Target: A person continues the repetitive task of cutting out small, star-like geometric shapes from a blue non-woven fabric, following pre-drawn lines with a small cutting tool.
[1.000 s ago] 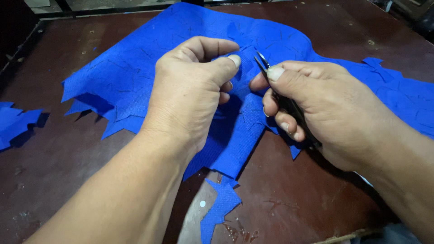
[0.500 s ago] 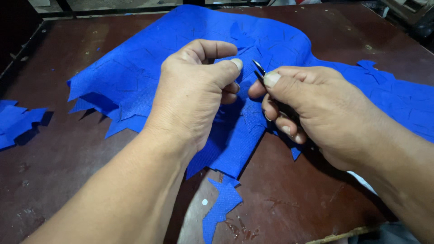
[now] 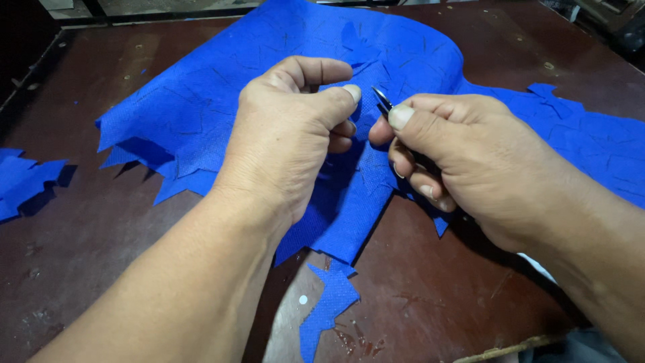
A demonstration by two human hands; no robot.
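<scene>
A fabric sheet (image 3: 201, 114) lies on the table (image 3: 87, 242), with scraps (image 3: 27, 181) at its left and one scrap (image 3: 329, 306) before it.

Blue fabric sheet (image 3: 201, 107) covers tabletop (image 3: 80, 255) centre, scraps (image 3: 27, 181) left, bare front-left.

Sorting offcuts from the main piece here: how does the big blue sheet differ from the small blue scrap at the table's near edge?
The big blue sheet spreads across much of the table; the small blue scrap is a narrow strip. The sheet is pinched by the left hand, with the right hand beside it; the scrap lies untouched. Both are the same blue with jagged edges.
</scene>
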